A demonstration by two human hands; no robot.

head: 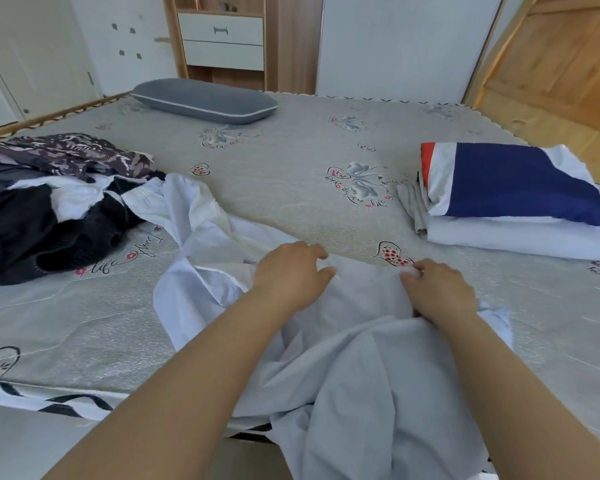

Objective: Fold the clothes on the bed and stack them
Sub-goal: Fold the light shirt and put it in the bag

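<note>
Left hand: my left hand lies on top of the pale cloth. The fingers are bent a little and the thumb sticks out to the side. I think it is pinching the top edge of the cloth, but the fingertips are partly hidden, so I cannot tell for sure.

Right hand: my right hand has its fingers curled in. It pinches the top edge of the same cloth.

Pale cloth: the pale blue-white garment is right in front of me, on the near side of the bed. It is crumpled. Its lower part hangs down over the near edge of the bed. One long part runs up and to the left, toward the messy pile.

Messy pile: the unfolded clothes sit on the left side of the bed. I see dark ones, a white one, and a purple patterned one on top at the back.

Neat stack: the folded stack sits on the right side of the bed, well apart from the messy pile. A folded piece in dark blue, white and red is on top. White folded clothes are under it.

Bed: the bed has a grey cover with flowers and hearts on it.

Pillow: a grey pillow lies at the far end.

Behind the bed: a wooden shelf with white drawers stands by the wall.
</note>
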